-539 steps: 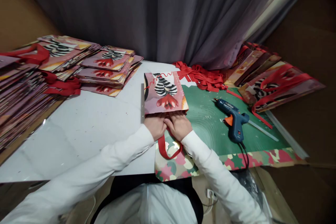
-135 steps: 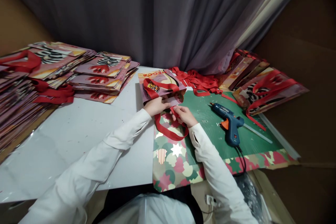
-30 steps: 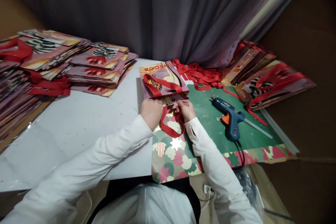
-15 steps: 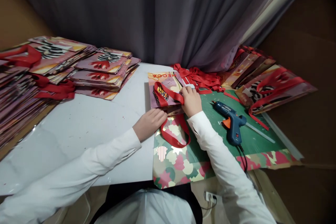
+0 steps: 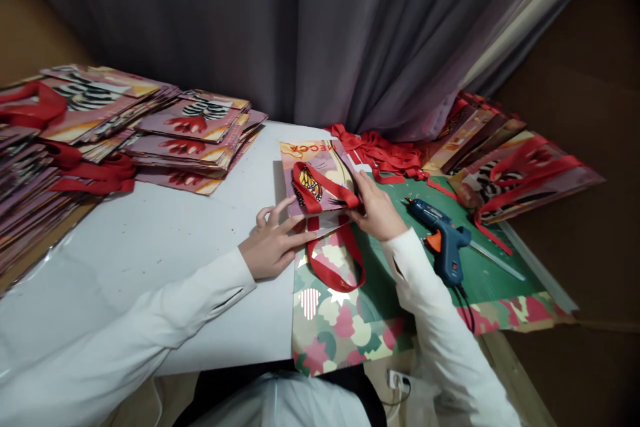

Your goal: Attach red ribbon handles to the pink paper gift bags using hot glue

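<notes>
Flat gift bag printed "MECCA", upside down; left hand spread, fingertips pinning its near edge; right hand pressing the red ribbon handle.

The white tabletop lies bare to the left of the left hand, open as far as the stacks of flat bags that wall off the far left. Right of the right hand, the glue gun sits close on the green mat, its cord trailing toward the near edge. Behind the gift bag a heap of red ribbons and the curtain block the far side. More bags crowd the far right.
</notes>
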Available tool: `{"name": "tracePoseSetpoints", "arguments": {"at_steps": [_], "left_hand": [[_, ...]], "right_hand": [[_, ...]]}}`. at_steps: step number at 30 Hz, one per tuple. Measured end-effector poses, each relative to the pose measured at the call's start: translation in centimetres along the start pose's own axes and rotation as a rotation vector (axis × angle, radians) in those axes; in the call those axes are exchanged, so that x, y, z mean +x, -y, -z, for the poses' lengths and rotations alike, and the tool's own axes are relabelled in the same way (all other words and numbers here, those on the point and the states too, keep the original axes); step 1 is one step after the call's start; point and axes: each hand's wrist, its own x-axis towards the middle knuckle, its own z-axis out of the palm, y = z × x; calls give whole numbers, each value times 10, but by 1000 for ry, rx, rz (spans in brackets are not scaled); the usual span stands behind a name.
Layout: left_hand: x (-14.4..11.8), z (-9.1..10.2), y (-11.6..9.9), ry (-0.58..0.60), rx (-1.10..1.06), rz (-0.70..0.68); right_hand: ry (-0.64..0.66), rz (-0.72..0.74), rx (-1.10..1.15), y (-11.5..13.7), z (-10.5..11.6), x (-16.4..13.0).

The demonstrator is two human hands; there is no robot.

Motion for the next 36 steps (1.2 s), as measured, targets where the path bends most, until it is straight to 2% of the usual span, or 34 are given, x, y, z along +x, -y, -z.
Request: {"name": "tracePoseSetpoints", "arguments": {"at_steps": [3, 4, 6, 8, 11, 15, 22, 25, 29, 33, 36], "left_hand": [[0, 3, -2, 14, -3, 15], [0, 3, -3, 21, 7, 19], [0, 4, -4, 34, 31, 26], [0, 5, -5, 40, 42, 33], [0, 6, -6, 41, 41, 46], [1, 8, -7, 54, 41, 61], [1, 7, -9, 76, 25, 91], [1, 7, -9, 80, 13, 95], [1, 7, -9, 90, 10, 103], [1, 6, -10, 83, 23, 105], [0, 5, -10, 58, 14, 100]], "right_hand": [[-143, -152, 18, 24, 3, -40], [-125, -154, 53, 36, 0, -55], [15, 24, 128, 61, -10, -82], [77, 180, 116, 81, -24, -102], [58, 208, 38, 96, -46, -119], [-6, 154, -57, 100, -56, -124], [-43, 117, -98, 105, -50, -134], [0, 110, -56, 103, -43, -133], [74, 63, 69, 96, -34, -118], [111, 65, 77, 91, -43, -102], [118, 67, 33, 92, -52, -102]]}}
